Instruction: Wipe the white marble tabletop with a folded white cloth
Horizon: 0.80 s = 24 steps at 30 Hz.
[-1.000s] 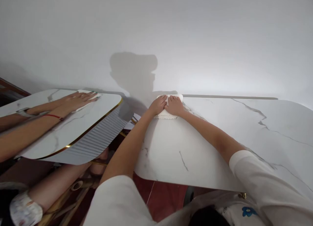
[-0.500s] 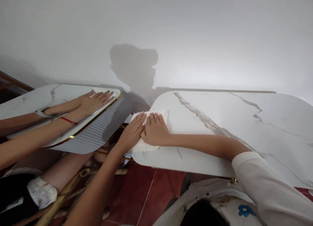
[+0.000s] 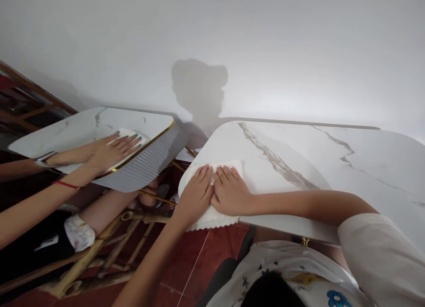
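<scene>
I see the white cloth under both of my hands, on the near left part of the right-hand marble-patterned tabletop, its scalloped near edge hanging past the tabletop's near edge. My left hand lies flat on the cloth's left part, fingers extended and pointing to the far side, not clenched. My right hand is pressed flat just beside it, touching it, fingers also straight; cloth shows beyond the fingertips and to the near side. Farther out, a brown-grey vein runs diagonally across the tabletop, up to the white wall, which carries a head-shaped shadow. On the left I have a second, gold-edged tabletop, where another person's hands rest on a white cloth piece. Below lie a bamboo frame and red floor tiles.
</scene>
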Each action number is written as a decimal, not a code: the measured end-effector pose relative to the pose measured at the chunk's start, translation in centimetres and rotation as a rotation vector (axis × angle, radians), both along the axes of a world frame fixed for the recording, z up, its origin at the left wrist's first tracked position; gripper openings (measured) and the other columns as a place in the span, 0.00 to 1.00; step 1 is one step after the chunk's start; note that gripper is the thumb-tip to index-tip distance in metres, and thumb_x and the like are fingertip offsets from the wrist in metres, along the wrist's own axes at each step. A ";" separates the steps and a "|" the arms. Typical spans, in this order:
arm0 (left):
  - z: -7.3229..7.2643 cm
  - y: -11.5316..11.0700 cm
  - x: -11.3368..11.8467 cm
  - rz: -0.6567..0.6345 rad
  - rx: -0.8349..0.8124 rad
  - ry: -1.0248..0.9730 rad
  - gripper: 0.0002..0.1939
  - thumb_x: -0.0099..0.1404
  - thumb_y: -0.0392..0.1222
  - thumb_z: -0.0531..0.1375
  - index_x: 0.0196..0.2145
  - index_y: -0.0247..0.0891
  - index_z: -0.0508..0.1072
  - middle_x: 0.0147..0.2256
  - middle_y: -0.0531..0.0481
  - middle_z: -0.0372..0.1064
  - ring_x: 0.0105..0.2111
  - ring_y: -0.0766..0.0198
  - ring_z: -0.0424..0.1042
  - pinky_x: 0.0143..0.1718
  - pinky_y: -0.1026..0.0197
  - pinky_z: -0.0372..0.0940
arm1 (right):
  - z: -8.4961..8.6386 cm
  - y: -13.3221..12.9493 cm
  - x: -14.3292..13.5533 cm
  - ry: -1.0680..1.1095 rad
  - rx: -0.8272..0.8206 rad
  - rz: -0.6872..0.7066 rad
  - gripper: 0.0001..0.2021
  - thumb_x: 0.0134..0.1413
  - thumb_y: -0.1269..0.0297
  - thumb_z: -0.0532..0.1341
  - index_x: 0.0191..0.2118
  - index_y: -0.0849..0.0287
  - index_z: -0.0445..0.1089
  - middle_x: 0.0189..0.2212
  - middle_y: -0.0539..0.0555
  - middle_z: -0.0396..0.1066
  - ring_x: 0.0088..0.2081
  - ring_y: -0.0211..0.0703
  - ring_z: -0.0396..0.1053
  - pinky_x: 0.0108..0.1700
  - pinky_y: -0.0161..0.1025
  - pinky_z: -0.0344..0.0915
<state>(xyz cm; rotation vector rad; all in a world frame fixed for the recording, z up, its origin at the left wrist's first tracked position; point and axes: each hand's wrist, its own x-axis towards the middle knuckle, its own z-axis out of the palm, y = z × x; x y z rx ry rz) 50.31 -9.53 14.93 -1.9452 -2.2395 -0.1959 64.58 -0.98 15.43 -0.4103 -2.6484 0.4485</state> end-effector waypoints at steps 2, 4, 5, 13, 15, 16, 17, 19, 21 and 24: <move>0.1 2.0 0.3 -0.013 -0.013 -0.001 0.28 0.67 0.41 0.37 0.60 0.27 0.55 0.61 0.37 0.54 0.62 0.53 0.50 0.62 0.46 0.50 | -0.2 1.6 0.1 -0.008 0.007 -0.016 0.29 0.55 0.60 0.50 0.58 0.75 0.58 0.60 0.69 0.55 0.62 0.59 0.50 0.62 0.53 0.43; 0.1 4.3 0.0 -0.031 -0.012 -0.008 0.27 0.67 0.40 0.38 0.60 0.27 0.56 0.60 0.38 0.55 0.62 0.54 0.50 0.62 0.47 0.49 | -0.4 3.5 -0.4 -0.012 0.019 -0.034 0.28 0.55 0.61 0.49 0.58 0.76 0.58 0.59 0.70 0.56 0.61 0.59 0.51 0.62 0.54 0.43; 0.1 5.4 -0.3 -0.036 -0.008 -0.015 0.27 0.66 0.40 0.38 0.59 0.27 0.56 0.60 0.38 0.55 0.62 0.54 0.50 0.62 0.47 0.48 | -0.4 4.5 -0.8 -0.017 0.029 -0.044 0.28 0.56 0.61 0.49 0.58 0.76 0.58 0.59 0.70 0.56 0.61 0.58 0.51 0.62 0.54 0.43; -0.2 14.0 -4.3 -0.049 0.032 -0.121 0.26 0.65 0.40 0.43 0.59 0.33 0.59 0.60 0.43 0.56 0.61 0.55 0.51 0.62 0.49 0.48 | -0.9 11.8 -4.4 -0.061 0.073 -0.138 0.26 0.59 0.62 0.48 0.58 0.77 0.58 0.60 0.69 0.56 0.61 0.55 0.50 0.62 0.50 0.41; -0.4 15.9 -5.4 -0.059 0.047 -0.139 0.26 0.64 0.40 0.44 0.58 0.32 0.60 0.60 0.43 0.56 0.61 0.55 0.52 0.62 0.50 0.49 | -1.0 13.3 -5.3 -0.060 0.082 -0.164 0.26 0.59 0.62 0.48 0.58 0.76 0.58 0.60 0.68 0.56 0.61 0.55 0.50 0.61 0.50 0.41; -0.5 16.8 -6.0 -0.065 0.054 -0.145 0.26 0.64 0.40 0.45 0.58 0.32 0.60 0.60 0.43 0.56 0.61 0.55 0.53 0.62 0.51 0.49 | -1.1 14.1 -5.8 -0.056 0.086 -0.175 0.26 0.59 0.62 0.48 0.58 0.76 0.58 0.60 0.68 0.56 0.61 0.55 0.50 0.61 0.50 0.41; -0.7 17.7 -6.5 -0.072 0.062 -0.148 0.26 0.64 0.40 0.45 0.58 0.32 0.60 0.60 0.43 0.57 0.61 0.56 0.53 0.62 0.51 0.49 | -1.3 14.8 -6.2 -0.051 0.088 -0.183 0.26 0.59 0.62 0.48 0.58 0.76 0.57 0.60 0.68 0.56 0.61 0.54 0.50 0.61 0.49 0.41; -0.9 19.4 -7.4 -0.082 0.070 -0.147 0.25 0.64 0.39 0.45 0.57 0.32 0.61 0.59 0.42 0.57 0.61 0.56 0.53 0.62 0.51 0.49 | -1.4 16.3 -7.1 -0.039 0.087 -0.195 0.26 0.59 0.63 0.48 0.58 0.76 0.58 0.60 0.67 0.56 0.61 0.53 0.50 0.61 0.48 0.41; -1.2 21.0 -8.2 -0.075 0.076 -0.135 0.25 0.64 0.39 0.45 0.56 0.30 0.62 0.59 0.41 0.58 0.60 0.55 0.53 0.61 0.51 0.50 | -1.5 17.8 -7.8 -0.040 0.079 -0.196 0.25 0.59 0.63 0.48 0.58 0.75 0.58 0.60 0.66 0.57 0.61 0.52 0.50 0.61 0.48 0.41; -1.5 23.0 -8.9 -0.058 0.098 -0.102 0.23 0.64 0.38 0.45 0.55 0.29 0.62 0.58 0.39 0.58 0.60 0.55 0.54 0.61 0.52 0.50 | -1.6 20.0 -8.7 -0.063 0.074 -0.181 0.25 0.59 0.63 0.48 0.58 0.74 0.58 0.60 0.66 0.56 0.61 0.52 0.50 0.61 0.48 0.41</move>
